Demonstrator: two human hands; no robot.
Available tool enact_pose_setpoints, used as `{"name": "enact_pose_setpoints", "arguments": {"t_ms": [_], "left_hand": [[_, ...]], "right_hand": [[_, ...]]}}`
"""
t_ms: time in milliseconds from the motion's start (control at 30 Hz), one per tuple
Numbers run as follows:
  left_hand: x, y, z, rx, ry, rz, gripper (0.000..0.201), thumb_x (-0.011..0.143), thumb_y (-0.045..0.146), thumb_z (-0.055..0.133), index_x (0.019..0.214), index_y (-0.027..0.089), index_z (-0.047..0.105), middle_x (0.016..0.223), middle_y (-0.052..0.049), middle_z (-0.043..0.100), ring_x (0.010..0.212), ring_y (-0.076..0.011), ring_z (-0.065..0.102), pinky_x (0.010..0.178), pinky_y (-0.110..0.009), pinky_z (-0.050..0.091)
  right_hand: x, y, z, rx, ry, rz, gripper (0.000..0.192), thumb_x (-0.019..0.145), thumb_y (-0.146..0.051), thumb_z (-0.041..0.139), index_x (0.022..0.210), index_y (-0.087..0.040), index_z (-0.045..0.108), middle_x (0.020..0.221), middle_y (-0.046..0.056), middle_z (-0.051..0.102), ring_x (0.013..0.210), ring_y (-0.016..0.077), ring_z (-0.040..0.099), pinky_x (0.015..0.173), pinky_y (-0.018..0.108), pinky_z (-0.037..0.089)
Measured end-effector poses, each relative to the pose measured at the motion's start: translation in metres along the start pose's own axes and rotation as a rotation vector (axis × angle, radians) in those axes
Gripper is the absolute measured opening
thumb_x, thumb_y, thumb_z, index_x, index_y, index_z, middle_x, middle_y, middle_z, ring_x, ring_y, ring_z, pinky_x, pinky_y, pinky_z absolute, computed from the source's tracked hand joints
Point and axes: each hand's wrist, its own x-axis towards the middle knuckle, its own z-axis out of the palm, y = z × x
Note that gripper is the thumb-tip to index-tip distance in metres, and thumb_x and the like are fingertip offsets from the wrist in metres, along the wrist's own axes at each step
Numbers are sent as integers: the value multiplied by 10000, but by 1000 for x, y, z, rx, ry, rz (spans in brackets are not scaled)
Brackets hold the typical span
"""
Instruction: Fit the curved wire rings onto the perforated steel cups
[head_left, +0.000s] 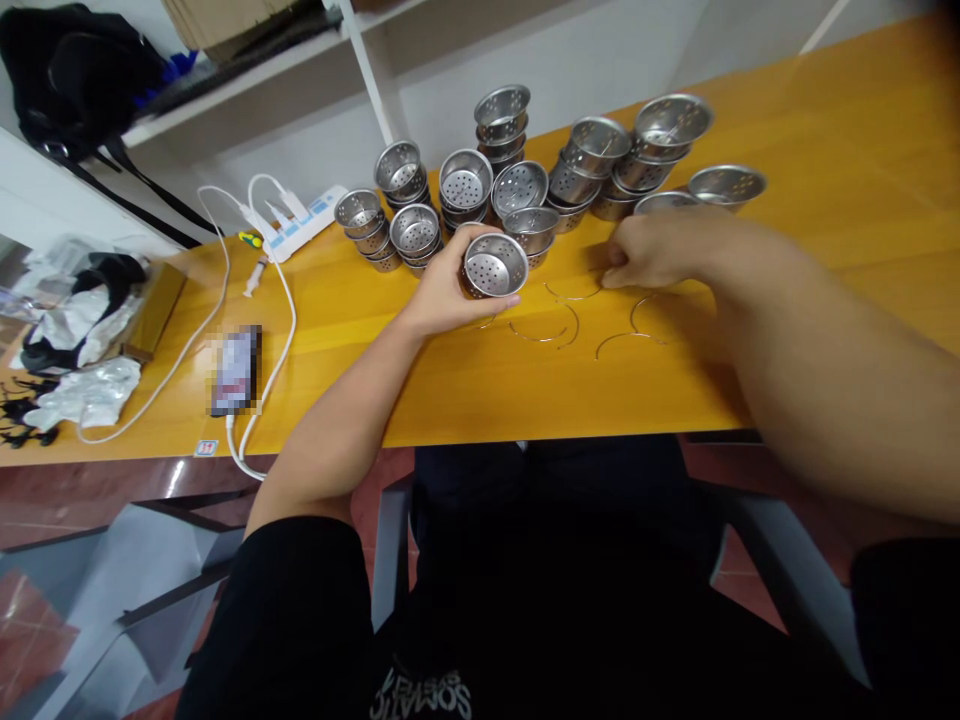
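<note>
Near the table [465,400] edge lie thin wire rings [544,330], bent and apart from each other. A phone [235,370] lies far to the left, with a white cable [259,400] beside it. The left hand [442,290] holds a little metal cup [493,266] full of holes, tipped on its side, fingers wrapped around it. The right hand [649,250] rests on the table just above the rings, fingers pressed together at the tips; whether it pinches a wire, I cannot tell. Behind stand many stacked cups [517,170]. A power strip [300,222] lies further left.
</note>
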Motion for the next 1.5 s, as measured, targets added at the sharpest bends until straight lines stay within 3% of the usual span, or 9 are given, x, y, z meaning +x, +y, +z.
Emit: {"name": "enact_pose_setpoints", "arguments": {"t_ms": [167,333,500,667,700,800,967,1333,1500], "left_hand": [[-2,-8,5,13,11,35,991,908,835,1017,1633,283,628,1639,-161,752,1546,-406,784,1369,-638,654],[6,-44,10,-62,43,142,1145,879,976,973,1701,307,539,1572,-99,720,1483,-355,800,1377,-629,624],[17,-74,11,-155,-6,209,1222,900,994,948,1823,349,474,1683,-118,691,1641,-382,719,1486,-685,503],[20,-85,8,-234,-26,217,1214,909,981,946,1843,367,474,1734,-126,673,1668,-396,711,1481,-720,504],[20,-85,8,-244,-30,222,1198,912,975,947,1831,356,490,1727,-130,679,1671,-401,709,1484,-730,497],[17,-80,8,-250,-27,206,1169,917,969,940,1802,331,521,1729,-141,687,1664,-410,716,1475,-743,518],[12,-63,11,-249,-31,128,1131,984,953,866,1857,356,465,1792,-153,653,1659,-416,714,1409,-725,625],[1,-45,36,61,-19,184,1027,1212,872,535,1965,377,42,1826,-148,501,1722,-369,679,1428,-657,593],[0,-42,42,77,-17,148,1092,1152,842,723,1930,346,138,1785,-164,520,1693,-378,670,1460,-609,568]], "right_hand": [[-13,-16,-20,-98,-6,95,172,1126,-313,897,1068,-168,824,1057,129,832,822,187,607,823,384,445],[-13,-10,-18,215,88,-118,222,978,-111,998,1018,-209,804,943,33,823,787,172,693,820,372,541],[-13,-13,-7,658,210,-248,303,994,-91,941,1265,-210,874,991,53,834,884,211,790,929,430,702],[-15,-25,-1,788,391,-286,84,1104,-118,871,1163,-173,894,902,74,807,733,169,731,764,392,643],[-15,-28,0,813,418,-299,23,1138,-174,886,1160,-173,893,878,72,801,704,159,726,721,372,623],[-15,-39,0,842,516,-333,338,1187,-519,957,1193,-184,914,877,83,815,660,129,701,653,334,594],[-17,-62,-3,940,673,-403,713,1024,-891,1003,1217,-209,928,954,119,850,681,120,680,675,367,599],[-11,-86,10,905,726,-476,766,1040,-991,904,1129,-230,891,885,78,766,703,148,602,669,367,538],[-11,-97,16,823,724,-437,577,1070,-841,965,1131,-274,878,868,47,731,724,205,605,700,409,574]]}}
